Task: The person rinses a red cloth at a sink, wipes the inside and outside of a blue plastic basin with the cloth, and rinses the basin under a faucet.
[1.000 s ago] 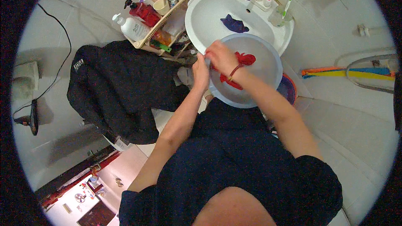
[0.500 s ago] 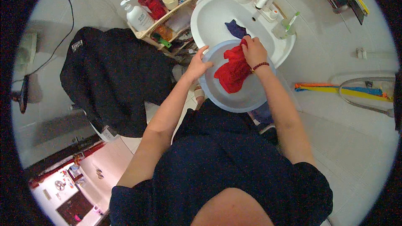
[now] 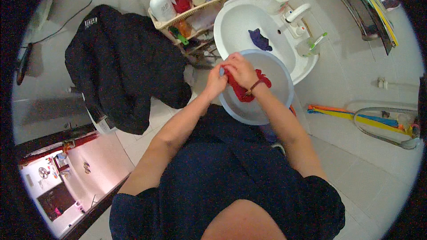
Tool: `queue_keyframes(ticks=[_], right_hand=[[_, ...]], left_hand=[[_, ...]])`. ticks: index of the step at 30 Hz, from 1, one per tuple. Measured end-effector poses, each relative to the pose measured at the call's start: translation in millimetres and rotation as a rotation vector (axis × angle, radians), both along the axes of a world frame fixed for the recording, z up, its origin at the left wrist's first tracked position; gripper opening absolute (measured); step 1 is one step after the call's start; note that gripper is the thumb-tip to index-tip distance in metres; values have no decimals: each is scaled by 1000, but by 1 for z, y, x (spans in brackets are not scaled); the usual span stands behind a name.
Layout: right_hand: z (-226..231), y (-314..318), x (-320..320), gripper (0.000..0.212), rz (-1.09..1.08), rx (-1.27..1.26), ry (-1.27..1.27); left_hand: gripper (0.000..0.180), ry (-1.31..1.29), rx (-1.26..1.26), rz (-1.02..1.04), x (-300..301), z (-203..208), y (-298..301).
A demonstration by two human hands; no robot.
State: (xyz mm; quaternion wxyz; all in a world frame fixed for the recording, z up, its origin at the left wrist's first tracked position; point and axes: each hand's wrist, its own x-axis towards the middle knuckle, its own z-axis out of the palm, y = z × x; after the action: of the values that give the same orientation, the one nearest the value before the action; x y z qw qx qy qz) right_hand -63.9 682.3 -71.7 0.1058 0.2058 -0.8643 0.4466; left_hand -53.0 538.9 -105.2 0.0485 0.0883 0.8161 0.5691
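Observation:
A piece of red cloth [image 3: 244, 95] lies bunched in a light blue plastic basin [image 3: 287, 78], which overlaps the near edge of the white sink. My right hand [image 3: 242, 72], with a dark red bead bracelet at the wrist, is closed on the cloth near the basin's left rim. Against it, my left hand [image 3: 215, 82] is closed at the same end of the cloth, close to the rim. The fingertips of both hands meet there and partly hide each other. A small dark navy cloth [image 3: 260, 40] rests crumpled in the sink bowl [image 3: 233, 26].
White tap [image 3: 297, 13], pink-topped pump bottle [image 3: 280, 1] and cup with a green toothbrush [image 3: 308, 46] stand on the sink. To the left are a cream rack [image 3: 191, 14] of bottles and a hanging black jacket [image 3: 120, 66]. A shower hose [image 3: 367, 126] lines the right wall.
My right hand has carried one end of the red cloth left across the basin to my left hand. The left hand, open at the rim before, has closed. The view has shifted slightly.

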Motion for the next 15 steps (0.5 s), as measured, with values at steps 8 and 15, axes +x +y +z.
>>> queue_keyframes(ticks=[8, 15], right_hand=[[-5, 25, -13, 12, -204, 9, -107], [2, 45, -21, 13, -258, 144, -136]], left_hand=[[36, -45, -22, 0, -7, -5, 7], [36, -50, -16, -54, -6, 1, 10]])
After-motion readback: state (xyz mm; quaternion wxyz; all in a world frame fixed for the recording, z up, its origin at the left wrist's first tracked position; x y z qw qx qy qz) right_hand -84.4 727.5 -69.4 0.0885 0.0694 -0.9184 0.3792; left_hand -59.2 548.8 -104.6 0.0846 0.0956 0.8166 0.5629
